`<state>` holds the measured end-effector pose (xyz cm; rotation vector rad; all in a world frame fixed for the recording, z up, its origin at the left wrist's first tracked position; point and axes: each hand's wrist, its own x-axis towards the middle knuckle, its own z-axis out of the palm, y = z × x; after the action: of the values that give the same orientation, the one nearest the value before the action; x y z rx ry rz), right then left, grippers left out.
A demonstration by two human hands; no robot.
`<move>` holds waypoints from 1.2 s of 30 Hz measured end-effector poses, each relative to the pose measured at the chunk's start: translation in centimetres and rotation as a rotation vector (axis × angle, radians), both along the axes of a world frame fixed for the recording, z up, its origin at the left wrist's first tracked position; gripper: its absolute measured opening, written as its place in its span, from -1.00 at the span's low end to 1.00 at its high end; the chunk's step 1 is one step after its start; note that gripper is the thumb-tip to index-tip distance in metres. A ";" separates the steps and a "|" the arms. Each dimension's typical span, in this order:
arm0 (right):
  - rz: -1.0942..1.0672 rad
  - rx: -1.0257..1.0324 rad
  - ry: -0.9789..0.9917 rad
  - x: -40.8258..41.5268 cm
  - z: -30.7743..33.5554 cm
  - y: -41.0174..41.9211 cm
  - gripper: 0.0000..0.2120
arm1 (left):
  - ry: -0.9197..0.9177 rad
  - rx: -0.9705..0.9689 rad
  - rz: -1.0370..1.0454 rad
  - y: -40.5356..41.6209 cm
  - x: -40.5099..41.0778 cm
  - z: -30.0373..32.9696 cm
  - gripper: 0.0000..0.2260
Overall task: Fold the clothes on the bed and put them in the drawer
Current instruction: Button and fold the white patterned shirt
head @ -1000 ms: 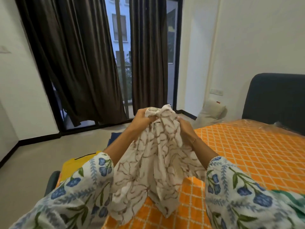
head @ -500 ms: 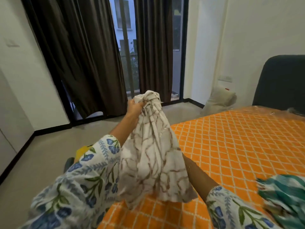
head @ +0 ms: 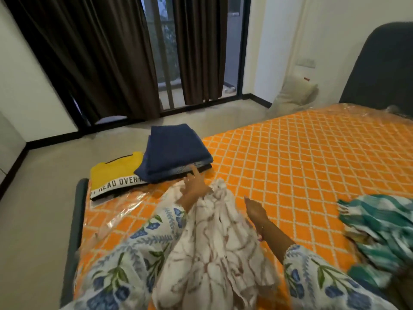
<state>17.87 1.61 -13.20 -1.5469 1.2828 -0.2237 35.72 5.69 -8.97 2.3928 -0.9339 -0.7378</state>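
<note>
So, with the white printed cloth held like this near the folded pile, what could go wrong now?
1. The left hand holds the white printed cloth bunched, so it may land creased.
2. A finger of that hand reaches toward the folded blue garment; a push could disturb the pile.
3. The yellow shirt lies at the bed corner and might slide off.

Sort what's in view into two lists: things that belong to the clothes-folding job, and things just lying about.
Belongs to the job:
- white patterned garment, gripped by the left hand
- right hand, free
- folded navy clothes
- folded yellow shirt
- unfolded teal striped garment
- bed

Just lying about:
- brown curtains
- pale cushion against the wall
- dark headboard
</note>
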 end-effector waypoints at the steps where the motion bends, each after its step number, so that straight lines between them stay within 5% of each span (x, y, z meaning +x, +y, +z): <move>1: 0.024 -0.166 0.094 -0.3 -0.4 0.1 -0.49 | -0.046 0.097 -0.104 1.5 -1.1 -2.7 -0.29; 4: 0.376 -0.511 0.236 -0.1 -2.0 1.2 -0.43 | -0.160 0.294 -0.317 4.7 -4.1 -8.9 -0.44; 7: 0.853 -0.604 0.381 0.1 -5.2 3.4 0.06 | -0.220 0.333 -0.357 7.0 -4.8 -11.9 -0.34; 11: 0.824 -0.474 0.552 -2.9 -10.6 4.1 0.26 | -0.311 0.325 -0.404 10.5 -5.6 -14.4 0.14; 14: 0.815 -0.521 0.572 -4.7 -11.0 5.1 0.14 | -0.333 0.274 -0.417 11.8 -7.1 -14.7 0.16; 18: 0.760 -0.543 0.545 -5.3 -9.4 6.9 0.24 | -0.298 0.250 -0.384 13.5 -8.8 -14.7 0.18; 19: 0.643 -0.637 0.464 -4.5 -8.7 7.3 0.16 | -0.292 0.239 -0.356 13.5 -8.9 -14.6 0.20; 21: 0.401 -0.833 0.267 -2.0 -7.7 7.4 -0.34 | -0.296 0.210 -0.319 13.3 -8.9 -14.0 0.21; 23: 0.441 -0.763 0.155 1.4 -6.4 6.8 -0.66 | -0.306 0.213 -0.347 13.5 -8.8 -13.8 0.22; 27: 0.599 -0.781 0.230 6.3 -6.0 4.4 -0.60 | -0.308 0.176 -0.338 13.8 -8.4 -13.5 0.02; 30: 0.642 -0.837 0.418 7.6 -6.5 2.9 -0.65 | -0.391 -0.051 -0.167 12.0 -7.0 -13.6 -0.74; 32: 0.586 -0.820 0.470 7.7 -6.7 2.5 -0.66 | -0.350 -0.187 -0.031 10.1 -5.7 -13.3 -0.73; 36: 0.355 -0.715 0.440 7.5 -7.7 2.0 -0.76 | -0.245 -0.099 0.036 6.3 -4.1 -12.2 -0.72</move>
<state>25.36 3.61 -20.90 -2.5141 1.2956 -0.1172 31.65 12.02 -21.19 2.4417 -0.9953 -0.3803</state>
